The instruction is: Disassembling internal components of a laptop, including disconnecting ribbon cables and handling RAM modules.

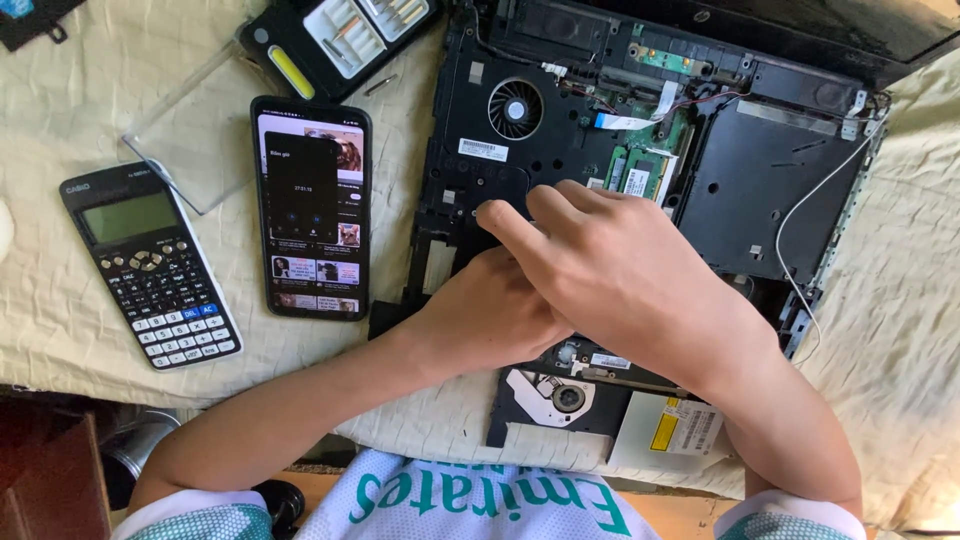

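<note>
An opened black laptop chassis (560, 140) lies on a pale cloth, with its fan (515, 108), green memory module (640, 175) and ribbon cables exposed. My right hand (610, 265) reaches across it, fingertips pressed on the black plate below the fan. My left hand (490, 310) lies under the right one, resting on the chassis. Whether either hand pinches a small part is hidden.
A smartphone (312, 205) with a lit screen and a black calculator (150, 265) lie to the left. A screwdriver bit case (335, 40) and a clear lid (195, 135) sit at the back left. A removed optical drive (600, 410) rests near the front edge.
</note>
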